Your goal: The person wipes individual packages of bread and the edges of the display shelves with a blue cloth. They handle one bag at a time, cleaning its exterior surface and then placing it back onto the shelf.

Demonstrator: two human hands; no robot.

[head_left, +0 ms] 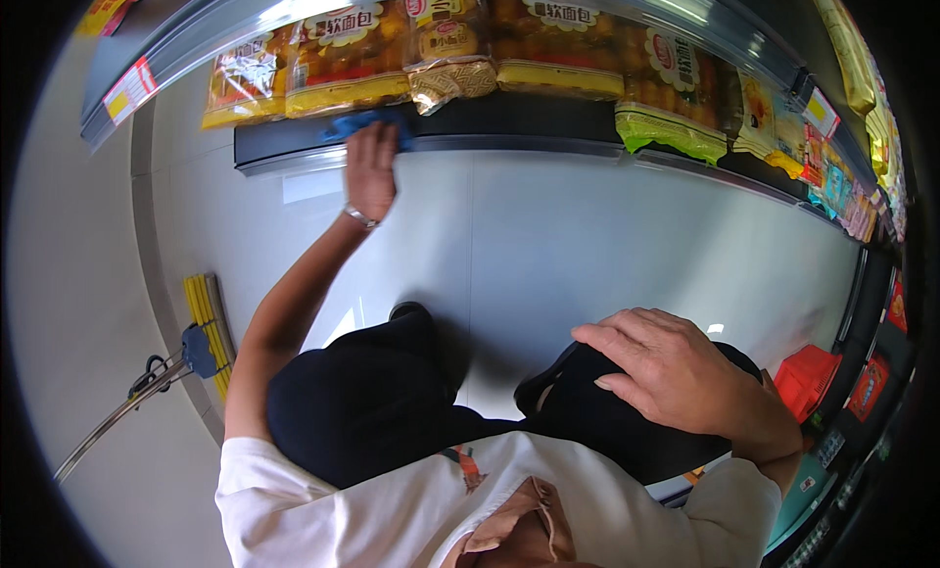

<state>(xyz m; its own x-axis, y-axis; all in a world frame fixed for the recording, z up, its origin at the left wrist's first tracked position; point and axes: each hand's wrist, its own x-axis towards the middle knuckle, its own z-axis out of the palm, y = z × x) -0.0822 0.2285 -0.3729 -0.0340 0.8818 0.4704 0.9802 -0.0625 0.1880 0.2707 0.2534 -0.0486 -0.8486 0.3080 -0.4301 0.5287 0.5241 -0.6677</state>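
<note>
My left hand [370, 171], with a metal band at the wrist, reaches forward to the bottom shelf [470, 122]. Its fingers press a blue cloth [351, 127] onto the dark shelf surface, near the shelf's left end and front edge. Just behind the cloth stand bags of small bread [348, 54] in clear and yellow wrapping. Another bread bag [674, 88], with a green lower edge, overhangs the shelf front farther right. My right hand [656, 362] lies on my right knee, fingers stretched out and holding nothing.
A mop [208, 323] with a yellow sponge head leans at the left. An upper shelf edge [264, 15] with price tags runs above the bread. At the right are small colourful packets [842, 191] and a red basket-like container [808, 380]. Pale tiles [470, 235] cover the floor.
</note>
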